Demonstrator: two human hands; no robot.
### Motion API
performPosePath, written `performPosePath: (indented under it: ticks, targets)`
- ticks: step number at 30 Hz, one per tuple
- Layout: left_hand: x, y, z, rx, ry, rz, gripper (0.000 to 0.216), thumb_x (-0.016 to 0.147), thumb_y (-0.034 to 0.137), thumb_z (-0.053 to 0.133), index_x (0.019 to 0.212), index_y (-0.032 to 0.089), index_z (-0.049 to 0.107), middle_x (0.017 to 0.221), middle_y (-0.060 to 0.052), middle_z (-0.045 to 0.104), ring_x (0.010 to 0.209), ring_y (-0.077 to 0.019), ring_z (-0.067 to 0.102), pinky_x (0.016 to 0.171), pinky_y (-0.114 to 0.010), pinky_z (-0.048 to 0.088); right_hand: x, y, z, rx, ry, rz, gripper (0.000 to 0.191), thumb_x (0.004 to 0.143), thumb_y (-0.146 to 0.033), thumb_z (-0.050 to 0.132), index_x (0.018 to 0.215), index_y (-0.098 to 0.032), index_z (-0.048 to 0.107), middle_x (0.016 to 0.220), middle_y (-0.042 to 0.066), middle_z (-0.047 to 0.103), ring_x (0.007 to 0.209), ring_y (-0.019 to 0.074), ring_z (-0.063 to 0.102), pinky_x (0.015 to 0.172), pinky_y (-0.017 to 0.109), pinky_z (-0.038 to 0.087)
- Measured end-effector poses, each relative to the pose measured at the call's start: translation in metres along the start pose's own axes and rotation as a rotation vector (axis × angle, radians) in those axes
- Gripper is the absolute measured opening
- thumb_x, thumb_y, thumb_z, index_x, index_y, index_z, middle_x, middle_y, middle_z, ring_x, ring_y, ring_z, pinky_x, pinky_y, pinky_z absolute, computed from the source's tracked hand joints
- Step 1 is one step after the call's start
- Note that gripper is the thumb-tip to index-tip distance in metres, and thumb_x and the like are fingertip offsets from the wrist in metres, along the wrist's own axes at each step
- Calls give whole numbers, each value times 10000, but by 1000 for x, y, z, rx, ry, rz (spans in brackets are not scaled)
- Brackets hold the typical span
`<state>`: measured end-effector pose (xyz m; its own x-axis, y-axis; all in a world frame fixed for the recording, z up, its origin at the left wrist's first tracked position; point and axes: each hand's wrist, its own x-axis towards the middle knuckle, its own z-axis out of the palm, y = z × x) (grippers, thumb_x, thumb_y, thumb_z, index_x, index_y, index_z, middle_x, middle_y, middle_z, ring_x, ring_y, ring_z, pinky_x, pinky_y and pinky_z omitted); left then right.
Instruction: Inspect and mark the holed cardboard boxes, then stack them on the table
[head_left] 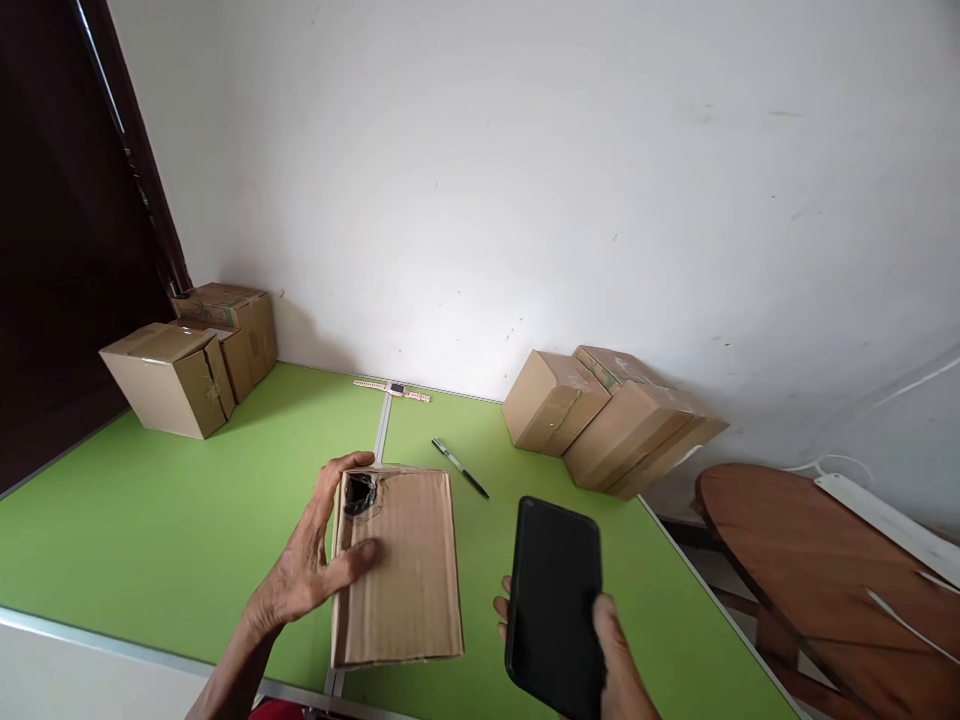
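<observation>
My left hand (304, 570) grips the left side of a small cardboard box (409, 580), thumb across its top face and fingers along the far edge. A ragged hole (361, 494) is torn in that face near the upper left corner, dark inside. In my right hand (619, 650) is a black smartphone (556, 600), screen facing me, thumb on its right edge and fingertips showing at its left. The phone is apart from the box, to its right. Beyond them a pen (460, 469) lies on the green table (247, 520).
A smartwatch with a light strap (397, 389) lies by the wall. Cardboard boxes stand at the back left (176, 380) and back right (630, 430). Right of the green table is a brown wooden table (825, 560) with a white power strip (885, 520).
</observation>
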<state>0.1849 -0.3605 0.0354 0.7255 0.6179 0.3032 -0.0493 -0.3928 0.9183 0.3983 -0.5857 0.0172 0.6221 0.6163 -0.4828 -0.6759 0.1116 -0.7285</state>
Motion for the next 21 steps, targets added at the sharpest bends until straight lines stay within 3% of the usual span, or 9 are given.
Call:
performPosePath:
  ticks: [4, 7, 11, 15, 18, 21]
  targets:
    - [1, -3, 0, 1, 6, 0, 732, 987, 604, 635, 1593, 273, 392, 1618, -173, 431, 1473, -454, 459, 1216, -694, 390, 47, 32, -30, -366, 161, -74, 949, 570, -884, 865, 1139, -129, 781, 1041, 152, 854, 990, 360, 798, 837, 426, 625]
    - [1, -5, -2, 27, 10, 6, 714, 989, 592, 647, 1588, 293, 400, 1614, -154, 436, 1462, -440, 464, 1231, -681, 374, 70, 50, -37, -641, 171, -213, 829, 574, -952, 753, 906, -193, 746, 1018, 111, 826, 1081, 353, 749, 906, 416, 588]
    - [1, -3, -3, 54, -4, 16, 683, 997, 556, 646, 1585, 311, 397, 1593, -136, 444, 1441, -422, 473, 1225, -669, 378, 82, 57, -38, -868, 136, -295, 625, 700, -884, 646, 622, -277, 523, 653, 5, 629, 721, 256, 624, 702, 372, 480]
    - [2, -2, -2, 45, 5, 37, 700, 985, 530, 659, 1592, 307, 391, 1590, -132, 448, 1448, -420, 457, 1228, -662, 363, 81, 54, -36, -1065, 196, -336, 548, 699, -837, 571, 601, -316, 435, 537, -27, 455, 568, 227, 447, 643, 381, 345]
    - [2, -4, -1, 27, 11, 43, 704, 969, 497, 675, 1588, 299, 406, 1582, -131, 442, 1446, -415, 452, 1226, -647, 362, 77, 53, -36, -1186, 234, -357, 491, 724, -813, 511, 693, -324, 478, 602, 36, 553, 632, 303, 529, 681, 414, 357]
    - [1, -4, 1, 29, 13, 64, 702, 960, 457, 681, 1589, 306, 408, 1584, -118, 437, 1454, -402, 440, 1230, -622, 356, 73, 58, -37, -1338, 281, -403, 491, 796, -764, 413, 845, -292, 539, 856, 166, 702, 838, 397, 651, 741, 454, 421]
